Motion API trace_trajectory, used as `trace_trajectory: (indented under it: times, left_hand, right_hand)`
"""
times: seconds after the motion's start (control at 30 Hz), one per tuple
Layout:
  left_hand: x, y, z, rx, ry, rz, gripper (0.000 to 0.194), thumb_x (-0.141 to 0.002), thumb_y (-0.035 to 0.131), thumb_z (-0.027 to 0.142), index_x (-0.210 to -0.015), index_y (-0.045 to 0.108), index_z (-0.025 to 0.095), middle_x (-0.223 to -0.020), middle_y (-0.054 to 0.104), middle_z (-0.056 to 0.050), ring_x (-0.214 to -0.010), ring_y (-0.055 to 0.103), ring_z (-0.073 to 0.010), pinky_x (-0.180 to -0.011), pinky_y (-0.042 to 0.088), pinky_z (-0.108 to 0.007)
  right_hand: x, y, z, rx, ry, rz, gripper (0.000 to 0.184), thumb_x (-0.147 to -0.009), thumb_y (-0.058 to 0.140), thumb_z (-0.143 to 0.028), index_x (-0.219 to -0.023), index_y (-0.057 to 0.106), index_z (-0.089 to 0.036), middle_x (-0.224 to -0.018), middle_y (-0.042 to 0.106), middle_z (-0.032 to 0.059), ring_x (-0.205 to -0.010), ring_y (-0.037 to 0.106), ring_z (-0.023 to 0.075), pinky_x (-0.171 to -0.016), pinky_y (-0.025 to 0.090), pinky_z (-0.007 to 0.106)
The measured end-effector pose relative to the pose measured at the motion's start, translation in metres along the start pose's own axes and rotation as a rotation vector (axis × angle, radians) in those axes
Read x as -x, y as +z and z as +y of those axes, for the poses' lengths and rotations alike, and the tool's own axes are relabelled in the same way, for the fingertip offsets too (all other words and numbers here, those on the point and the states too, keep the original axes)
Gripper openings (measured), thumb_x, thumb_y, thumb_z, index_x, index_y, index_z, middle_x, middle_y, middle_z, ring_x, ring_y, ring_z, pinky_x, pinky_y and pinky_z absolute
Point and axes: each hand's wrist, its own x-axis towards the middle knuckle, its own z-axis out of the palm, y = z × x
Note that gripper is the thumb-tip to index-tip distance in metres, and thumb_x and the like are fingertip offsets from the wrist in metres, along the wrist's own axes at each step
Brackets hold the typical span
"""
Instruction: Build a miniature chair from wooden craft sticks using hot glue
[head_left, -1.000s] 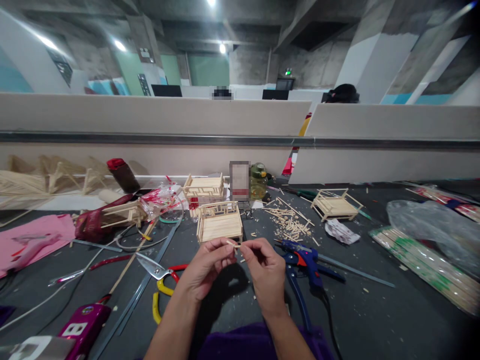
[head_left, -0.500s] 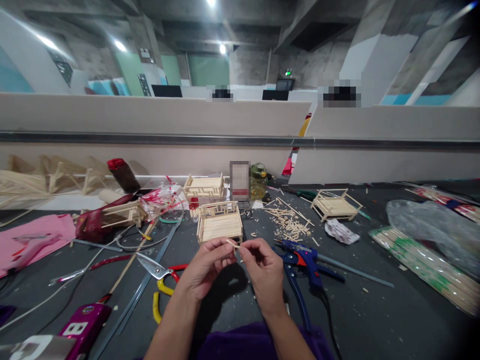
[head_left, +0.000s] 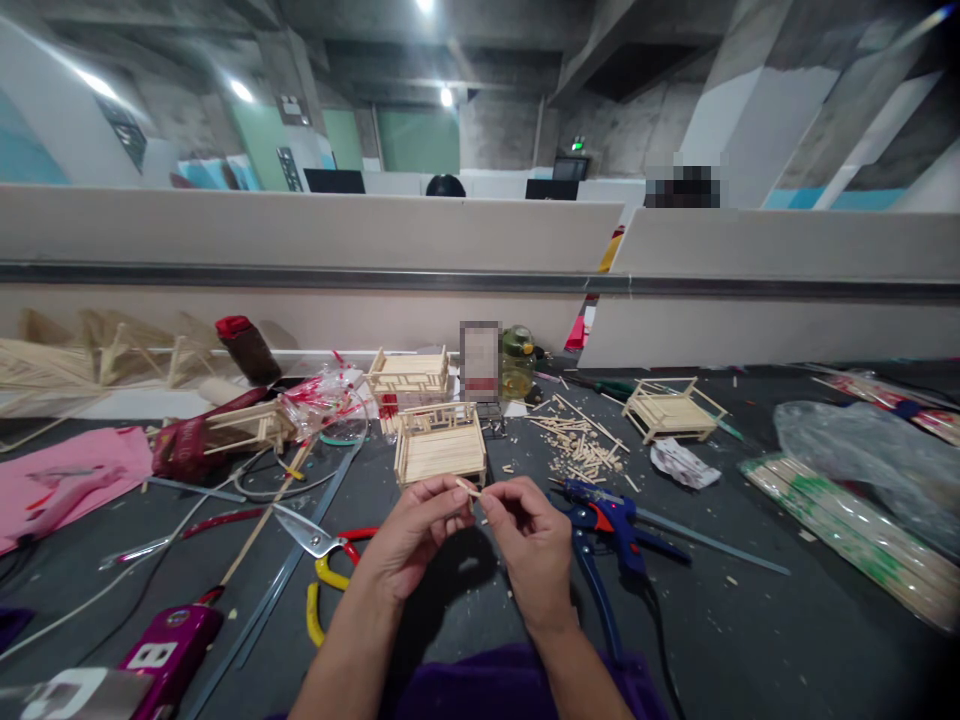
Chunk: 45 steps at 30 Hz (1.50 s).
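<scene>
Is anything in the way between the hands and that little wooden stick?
No, nothing visible: the left hand and right hand both pinch the little wooden stick. The small slatted model lies beyond them, not between.

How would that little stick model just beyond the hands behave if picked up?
The stick model is probably light, being built of thin sticks. Its close-packed deck looks stiff, but the slender railing might snap.
</scene>
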Motion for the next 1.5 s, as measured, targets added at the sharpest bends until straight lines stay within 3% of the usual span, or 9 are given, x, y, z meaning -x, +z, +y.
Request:
trace_trajectory:
  times: [0.9, 1.07, 1.5]
  left_hand:
    - [-0.0003, 0.0005, -0.0014, 0.008, 0.025, -0.023, 0.021, -0.071, 0.081, 0.028, -0.079, 0.073, 0.011, -0.073, 0.066, -0.003, -0.068, 0.059, -0.0103, -0.071, 0.048, -0.022]
    - [0.0001, 0.0014, -0.0011, -0.005, 0.026, -0.024, 0.019, -0.068, 0.083, 0.021, -0.081, 0.073, 0.011, -0.074, 0.066, -0.002, -0.069, 0.060, -0.0095, -0.072, 0.049, -0.021]
    - [0.0002, 0.0004, -0.0006, 0.004, 0.025, -0.028, 0.019, -0.066, 0.084, 0.022, -0.076, 0.071, 0.012, -0.072, 0.064, -0.001, -0.066, 0.059, -0.0094, -0.069, 0.048, -0.021]
  right_hand:
    - [0.0020, 0.0017, 0.0053, -0.048, 0.077, 0.007, 0.013, -0.086, 0.062, -0.028, -0.080, 0.066, -0.017, -0.074, 0.062, 0.0015, -0.065, 0.054, 0.0136, -0.060, 0.043, 0.024]
    - [0.0035, 0.0018, 0.0055, -0.062, 0.080, 0.007, 0.014, -0.087, 0.063, -0.029, -0.080, 0.066, -0.017, -0.075, 0.063, 0.0016, -0.066, 0.055, 0.0140, -0.061, 0.044, 0.025]
    - [0.0031, 0.0021, 0.0040, -0.065, 0.046, 0.001, 0.013, -0.087, 0.063, -0.028, -0.081, 0.068, -0.018, -0.077, 0.063, 0.0017, -0.068, 0.056, 0.0144, -0.062, 0.044, 0.024]
